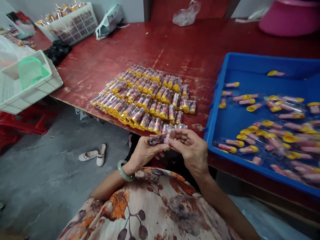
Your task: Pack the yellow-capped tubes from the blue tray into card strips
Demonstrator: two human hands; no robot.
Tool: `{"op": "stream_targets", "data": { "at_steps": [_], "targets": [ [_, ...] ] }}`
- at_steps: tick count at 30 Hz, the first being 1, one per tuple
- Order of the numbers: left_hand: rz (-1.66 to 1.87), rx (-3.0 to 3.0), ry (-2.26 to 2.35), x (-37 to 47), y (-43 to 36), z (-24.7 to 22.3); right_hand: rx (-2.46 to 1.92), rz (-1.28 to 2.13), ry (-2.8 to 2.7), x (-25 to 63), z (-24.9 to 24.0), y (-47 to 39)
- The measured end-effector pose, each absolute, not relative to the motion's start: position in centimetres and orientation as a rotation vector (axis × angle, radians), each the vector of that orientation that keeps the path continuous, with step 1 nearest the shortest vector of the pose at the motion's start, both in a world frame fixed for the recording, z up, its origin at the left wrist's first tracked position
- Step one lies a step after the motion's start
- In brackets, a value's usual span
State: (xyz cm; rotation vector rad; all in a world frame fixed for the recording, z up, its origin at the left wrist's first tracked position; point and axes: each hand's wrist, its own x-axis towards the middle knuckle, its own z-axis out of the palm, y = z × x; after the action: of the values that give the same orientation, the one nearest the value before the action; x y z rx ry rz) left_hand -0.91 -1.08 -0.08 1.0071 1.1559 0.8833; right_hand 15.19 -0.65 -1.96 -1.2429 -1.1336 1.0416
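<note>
Close to my body, just off the table's front edge, my left hand [146,150] is closed around small clear-wrapped tubes [155,139]. My right hand [191,146] meets it, thumb and fingers pinching a clear-wrapped tube [170,134] beside the left thumb. Exactly how many tubes are in my hands is hidden by the fingers. Beyond them, a stack of clear-wrapped tubes with yellow ends [140,96] lies in tight rows on the red table [195,46]. To the right, a blue tray [215,110] holds loose pink tubes with yellow flared ends [252,106].
A white basket [82,25] full of similar pieces stands at the back left. A tilted white crate [32,90] with a green mesh piece juts over the left edge. A pink tub [287,18] and a clear plastic bag [186,13] sit at the back. Shoes [100,155] lie on the floor.
</note>
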Motion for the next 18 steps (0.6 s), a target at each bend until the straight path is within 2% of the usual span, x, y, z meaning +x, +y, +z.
{"op": "stream_targets", "data": {
  "at_steps": [4,7,11,13,18],
  "targets": [
    [1.151,0.829,1.278,-2.8,-0.4,-1.2,-1.237,1.292,-0.949,12.0,-2.6,4.3],
    [1.295,0.604,1.27,-4.0,-0.1,-1.6,-1.336,1.271,-1.005,9.8,-3.8,7.3],
    [1.215,0.359,1.126,-4.5,-0.4,-1.2,-1.426,1.158,-1.123,8.9,-4.7,7.8],
    [1.15,0.336,1.073,-4.4,-0.6,-1.1,-1.464,0.962,-1.284,10.6,-4.5,7.0],
    [1.028,0.456,1.069,-3.3,-0.7,-1.2,-1.631,0.107,-1.615,22.1,-3.0,7.7]
  ]
}}
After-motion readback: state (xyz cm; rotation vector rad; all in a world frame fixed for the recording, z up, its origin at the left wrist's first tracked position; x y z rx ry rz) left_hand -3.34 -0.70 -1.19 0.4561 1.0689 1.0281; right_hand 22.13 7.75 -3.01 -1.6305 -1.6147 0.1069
